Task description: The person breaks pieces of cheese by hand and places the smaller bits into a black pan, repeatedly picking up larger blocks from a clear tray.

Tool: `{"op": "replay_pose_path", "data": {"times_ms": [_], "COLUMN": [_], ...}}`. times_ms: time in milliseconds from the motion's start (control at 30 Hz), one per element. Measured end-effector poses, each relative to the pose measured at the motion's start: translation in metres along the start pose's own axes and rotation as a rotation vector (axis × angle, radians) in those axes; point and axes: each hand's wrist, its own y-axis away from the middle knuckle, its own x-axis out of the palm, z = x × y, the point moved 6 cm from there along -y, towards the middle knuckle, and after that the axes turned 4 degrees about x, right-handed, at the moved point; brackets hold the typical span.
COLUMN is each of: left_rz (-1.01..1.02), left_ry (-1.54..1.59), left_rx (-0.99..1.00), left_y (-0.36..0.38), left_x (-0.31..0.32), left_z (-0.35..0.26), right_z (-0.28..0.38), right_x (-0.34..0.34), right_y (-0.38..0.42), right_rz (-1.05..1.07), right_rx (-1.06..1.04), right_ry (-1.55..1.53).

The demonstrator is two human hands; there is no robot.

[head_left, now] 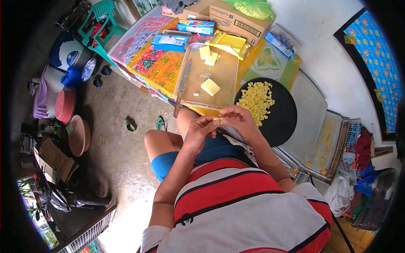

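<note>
In the head view, the left hand [204,130] and right hand [238,119] meet before the surface [162,80], their fingertips pinching a small cheese piece [217,120]. Beyond them, at the surface's near edge, a plastic tray [196,76] bears a thick cheese block [210,87] and, farther back, flat cheese slabs [204,52]; a knife [182,84] lies along its left side, handle toward the person. Right of the tray, cheese cubes [256,100] sit on a round black pan [282,122]. Toward the far edge are blue boxes [169,42], a yellow rack [230,42] and a cardboard box [236,21].
</note>
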Motion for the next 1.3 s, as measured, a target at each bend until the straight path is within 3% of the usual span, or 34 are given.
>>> {"op": "replay_pose_path", "data": {"times_ms": [167, 267, 333, 433, 633, 733, 833, 967, 1100, 1200, 1300], "left_rz": [0.004, -0.042, -0.064, -0.079, -0.076, -0.078, -0.059, -0.02, -0.006, -0.004, -0.015], "left_ry": [0.004, 0.007, 0.025, 0.033, -0.004, -0.024, -0.03, -0.018, -0.011, -0.011, -0.015], "left_rx": [-0.002, 0.02, 0.023, 0.028, -0.004, -0.002, 0.003, 0.02, 0.014, 0.02, 0.032], "left_y": [0.0, 0.003, 0.003, 0.004, 0.004, 0.004, 0.004, 0.003, 0.004, 0.004, 0.004], "left_x": [-0.001, -0.002, -0.004, -0.005, -0.002, -0.002, -0.002, 0.001, 0.003, 0.003, 0.0], "left_z": [0.002, -0.002, -0.005, -0.006, -0.006, -0.005, -0.004, -0.003, -0.005, -0.005, -0.005], "right_z": [0.008, 0.027, 0.041, 0.056, 0.045, 0.046, 0.053, 0.055, 0.021, 0.004, 0.002], "right_x": [-0.023, -0.061, -0.094, -0.12, -0.145, -0.14, -0.115, -0.065, -0.021, 0.01, 0.015], "right_y": [0.004, 0.008, 0.016, 0.026, 0.029, 0.028, 0.025, 0.02, 0.013, 0.009, 0.007], "right_rz": [-0.145, -0.368, -0.582, -0.745, -0.756, -0.762, -0.716, -0.599, -0.173, 0.034, 0.039], "right_rx": [-0.04, -0.179, -0.214, -0.282, -0.145, -0.195, -0.239, -0.444, -0.117, -0.029, -0.01], "right_ry": [0.129, 0.293, 0.712, 1.055, 1.111, 1.138, 1.043, 1.143, 0.494, 0.081, 0.098]}}
